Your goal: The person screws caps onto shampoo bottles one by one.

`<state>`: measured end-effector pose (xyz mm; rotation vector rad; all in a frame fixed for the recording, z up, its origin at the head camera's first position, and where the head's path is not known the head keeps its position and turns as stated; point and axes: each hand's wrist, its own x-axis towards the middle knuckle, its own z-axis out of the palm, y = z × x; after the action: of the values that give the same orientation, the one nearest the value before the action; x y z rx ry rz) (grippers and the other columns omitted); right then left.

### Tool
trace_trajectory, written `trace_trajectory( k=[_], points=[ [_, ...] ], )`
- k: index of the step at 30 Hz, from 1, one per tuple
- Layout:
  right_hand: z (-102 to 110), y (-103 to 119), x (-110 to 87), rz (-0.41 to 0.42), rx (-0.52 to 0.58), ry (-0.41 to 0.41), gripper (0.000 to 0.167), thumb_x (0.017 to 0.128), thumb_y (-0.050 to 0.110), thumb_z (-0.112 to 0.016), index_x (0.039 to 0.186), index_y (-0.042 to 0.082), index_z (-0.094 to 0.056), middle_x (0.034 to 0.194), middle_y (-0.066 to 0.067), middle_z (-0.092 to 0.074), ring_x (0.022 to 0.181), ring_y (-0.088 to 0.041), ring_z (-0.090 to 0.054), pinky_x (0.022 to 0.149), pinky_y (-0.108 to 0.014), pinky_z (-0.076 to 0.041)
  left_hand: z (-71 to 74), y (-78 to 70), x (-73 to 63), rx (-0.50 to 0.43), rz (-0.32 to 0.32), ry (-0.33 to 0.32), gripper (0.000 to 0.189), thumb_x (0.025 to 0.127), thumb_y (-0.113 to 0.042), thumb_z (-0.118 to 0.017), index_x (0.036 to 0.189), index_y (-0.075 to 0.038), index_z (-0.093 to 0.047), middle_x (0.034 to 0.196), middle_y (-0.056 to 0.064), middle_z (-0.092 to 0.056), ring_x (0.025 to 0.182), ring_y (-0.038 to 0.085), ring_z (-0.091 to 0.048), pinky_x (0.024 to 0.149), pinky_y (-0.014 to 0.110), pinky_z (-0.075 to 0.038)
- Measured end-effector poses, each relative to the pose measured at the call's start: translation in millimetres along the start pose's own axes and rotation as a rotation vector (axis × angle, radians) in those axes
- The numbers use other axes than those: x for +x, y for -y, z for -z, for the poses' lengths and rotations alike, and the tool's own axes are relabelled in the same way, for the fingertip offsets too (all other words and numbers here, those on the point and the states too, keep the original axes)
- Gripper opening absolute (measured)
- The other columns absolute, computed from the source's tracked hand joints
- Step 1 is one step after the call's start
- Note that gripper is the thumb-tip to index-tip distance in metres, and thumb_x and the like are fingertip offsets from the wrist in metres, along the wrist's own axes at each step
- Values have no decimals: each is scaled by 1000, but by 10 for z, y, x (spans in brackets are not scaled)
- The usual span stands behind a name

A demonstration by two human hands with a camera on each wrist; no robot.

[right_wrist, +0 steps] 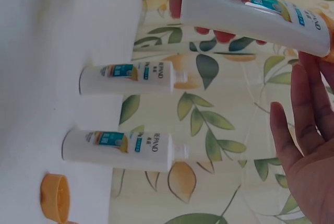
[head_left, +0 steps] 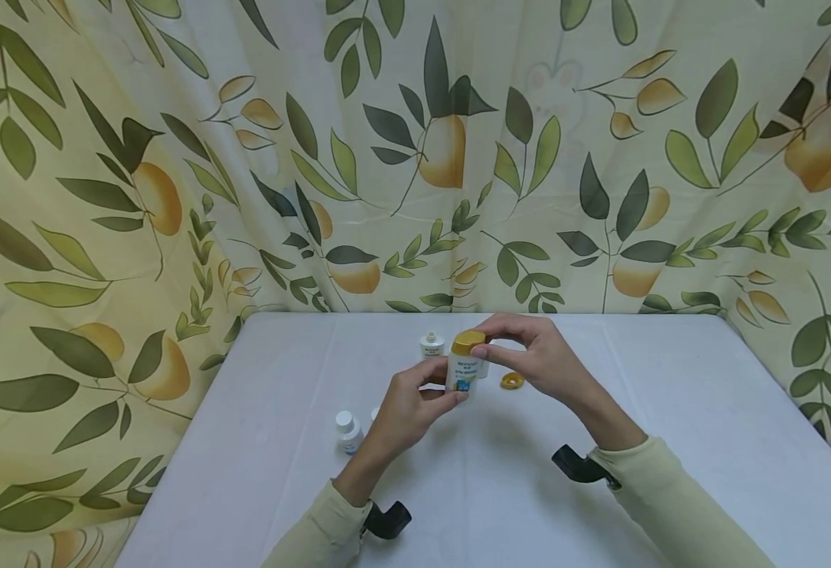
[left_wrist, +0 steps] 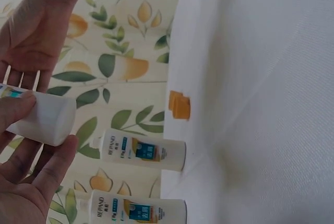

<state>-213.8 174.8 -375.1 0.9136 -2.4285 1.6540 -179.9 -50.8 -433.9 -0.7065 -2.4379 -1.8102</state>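
Currently gripping the bottle [head_left: 463, 372] (nearly upright lengthwise) from the left with left hand [head_left: 404, 404], pinching the gold cap [head_left: 468, 341] above with right hand [head_left: 544, 357].

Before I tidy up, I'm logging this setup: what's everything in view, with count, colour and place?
held bottle: one, white, above the table
fitted cap: one, golden-orange, atop the held bottle
uncapped bottles: two, white, standing beyond the held bottle
loose caps: two, orange, on the table
small bottle: one, white, on the table by the left forearm; something white beside it is mostly hidden
table: one, white, below everything
curtain: cream with leaves and fruit, behind
sleeves: two, pale green, forearms
wrist cameras: two, black, at the cuffs
left hand: one, gripping the held bottle
right hand: one, fingers at the fitted cap
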Motion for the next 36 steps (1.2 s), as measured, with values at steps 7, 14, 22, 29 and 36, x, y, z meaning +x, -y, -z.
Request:
trace_trajectory(
  k=[7, 14, 22, 29, 36],
  points=[
    [35, -3, -8, 25, -21, 20, 18, 96, 11, -71, 112, 17, -77, 113, 3, -73, 113, -15, -64, 108, -53, -44, 33, 2, -3, -3, 6, -9, 46, 90, -17, -79, 133, -18, -63, 123, 1, -68, 108, 18, -67, 89, 24, -59],
    [53, -27, -5, 52, -52, 7, 18, 96, 8, -70, 111, 13, -76, 113, 1, -72, 113, -13, -63, 107, -34, -47, 33, 4, -10, -9, 10, 2, 44, 91, -16, -78, 132, -18, -64, 123, 2, -68, 108, 18, -67, 89, 24, -59],
    [59, -36, 0, 48, -19, 20, 29, 93, 5, -72, 122, 9, -72, 122, -3, -70, 115, -13, -64, 105, -24, -48, 26, -13, -20, -21, -12, 26, 45, 91, -12, -78, 134, -15, -63, 124, 4, -68, 108, 19, -67, 90, 30, -60],
    [17, 7, -1, 21, 27, 87, 43, 94, 7, -72, 135, 9, -65, 132, -3, -67, 119, -15, -63, 106, -31, -48, 12, -16, -18, -21, -28, 42, 45, 91, -11, -77, 133, -14, -63, 124, 4, -68, 109, 19, -67, 90, 31, -60],
    [-26, -20, 6, 27, 43, 64, 46, 93, 7, -73, 138, 11, -63, 133, -2, -66, 118, -17, -63, 106, -28, -47, 6, -35, -9, -14, -27, 40, 46, 90, -9, -78, 133, -12, -63, 123, 4, -68, 108, 18, -67, 90, 29, -60]
  ],
)
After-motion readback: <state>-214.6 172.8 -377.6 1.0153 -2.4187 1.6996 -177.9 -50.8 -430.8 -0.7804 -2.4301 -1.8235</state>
